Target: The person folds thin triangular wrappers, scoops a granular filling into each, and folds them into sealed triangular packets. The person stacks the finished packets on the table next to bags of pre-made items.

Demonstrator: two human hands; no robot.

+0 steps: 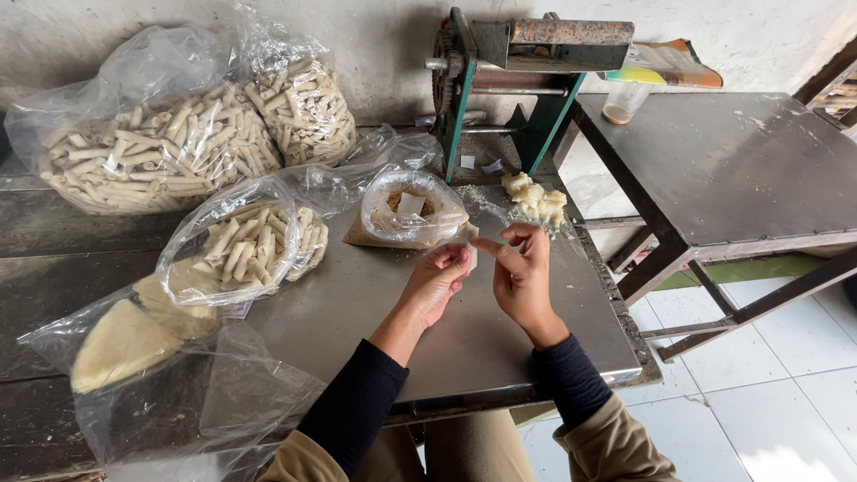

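Hands are pinching a small dough wrapper (468, 243) above the bench's far edge: left hand (435, 284) gripping, right hand (520, 272) folding. Bags of finished rolls (161, 147) are filling the left side; dough lumps (534, 196) are waiting.

Both forearms are reaching up from the bottom of the frame toward its centre, in dark sleeves with tan cuffs bunching at the elbows. The left hand (435, 281) is curling loosely, its fingertips (461, 259) pointing right. The right hand (522, 272) is facing it — thumb and forefinger pinching together, the remaining fingers arching above. The two hands are nearly meeting at the fingertips — just above mid-frame.
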